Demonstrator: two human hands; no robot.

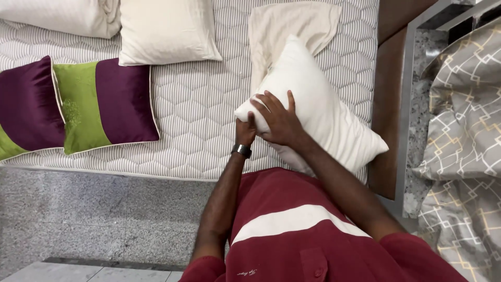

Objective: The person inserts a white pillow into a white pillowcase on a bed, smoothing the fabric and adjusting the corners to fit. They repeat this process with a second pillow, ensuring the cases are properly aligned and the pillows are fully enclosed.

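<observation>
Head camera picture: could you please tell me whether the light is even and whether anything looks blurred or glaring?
Head view: soft, even light, no glare; the white pillow under both hands casts only a faint shadow on the mattress; hands and pillow look sharp; straight edges bow slightly toward the frame's borders.

Both hands meet at the near corner of a cream pillow [318, 109] lying on a bare quilted mattress [198, 104]. The right hand [279, 121] lies spread over the corner, fingers [269, 104] splayed on the fabric; the left hand [245, 130], a dark watch [241, 151] at its wrist, grips the corner from beneath. A flat cream pillowcase [287, 31] lies just beyond the pillow. Further left sit another cream pillow [164, 31] and a purple-and-green cushion [102, 104]. A patterned grey sheet [464, 130] is heaped at right
</observation>
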